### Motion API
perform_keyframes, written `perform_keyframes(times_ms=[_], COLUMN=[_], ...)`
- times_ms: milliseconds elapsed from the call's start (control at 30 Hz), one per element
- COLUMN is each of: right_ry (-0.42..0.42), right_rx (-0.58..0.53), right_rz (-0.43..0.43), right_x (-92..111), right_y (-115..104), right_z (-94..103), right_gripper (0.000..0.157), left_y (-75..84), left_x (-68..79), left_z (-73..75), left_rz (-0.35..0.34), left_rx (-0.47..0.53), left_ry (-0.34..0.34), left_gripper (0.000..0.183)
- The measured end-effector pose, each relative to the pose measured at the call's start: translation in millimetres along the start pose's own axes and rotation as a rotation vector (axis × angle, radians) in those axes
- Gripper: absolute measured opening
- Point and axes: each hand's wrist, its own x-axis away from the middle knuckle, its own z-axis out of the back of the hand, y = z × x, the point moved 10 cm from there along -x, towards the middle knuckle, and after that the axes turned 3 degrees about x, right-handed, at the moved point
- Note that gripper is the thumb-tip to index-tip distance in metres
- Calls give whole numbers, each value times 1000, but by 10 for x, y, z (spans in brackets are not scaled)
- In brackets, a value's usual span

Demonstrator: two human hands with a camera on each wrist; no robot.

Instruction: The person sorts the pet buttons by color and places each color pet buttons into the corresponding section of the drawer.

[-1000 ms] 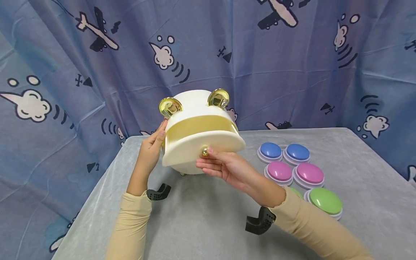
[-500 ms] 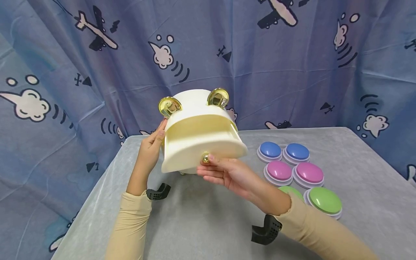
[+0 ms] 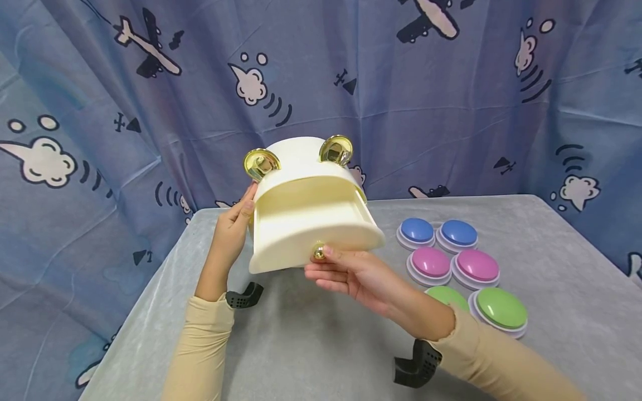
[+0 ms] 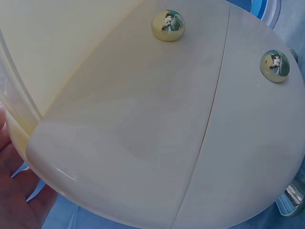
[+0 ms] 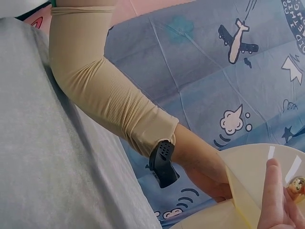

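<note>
A cream, clock-shaped drawer box (image 3: pixel 301 150) with two gold bells on top is tilted back over the table. Its upper drawer (image 3: pixel 296 250) is pulled out, showing a bare cream inside. My left hand (image 3: pixel 230 231) grips the box's left side, thumb toward the front. My right hand (image 3: pixel 363 278) pinches the drawer's gold knob (image 3: pixel 319 252) between thumb and fingers, the other fingers extended below it. The left wrist view shows a second gold knob (image 4: pixel 275 66) on the lower front, past a thin seam. Fingers of my right hand (image 5: pixel 274 200) appear beside the knob in the right wrist view.
To the right on the grey table (image 3: pixel 301 356) stand several round push buttons in pairs: blue (image 3: pixel 458 234), pink (image 3: pixel 478 267) and green (image 3: pixel 501 309). The right forearm passes close to the green ones. A blue patterned curtain (image 3: pixel 426 111) hangs behind the table.
My right hand has drawn the upper drawer outward and down toward me, so the opening shows more of the inside. The left hand keeps its grip on the box's side.
</note>
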Motion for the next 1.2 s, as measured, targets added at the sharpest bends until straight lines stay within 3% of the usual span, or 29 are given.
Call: perform_keyframes(times_ms=[800,1000,1100,1200], right_ry=[-53,-29,-53,-80], right_rx=[-13,102,181,240], right_rz=[19,0,-5,11], right_x=[49,80,152,260], right_y=[45,92,106,61], right_z=[-14,16,28,57], right_gripper=[18,35,46,46], left_y=[1,-8,-15,-13], left_x=[-13,0,8,9], left_z=[1,-3,-8,-10], left_rz=[-5,6,10,7], left_rx=[-13,-10,-13,-9], left_ry=[-5,-7,-10,-11], left_gripper=[46,46,46,46])
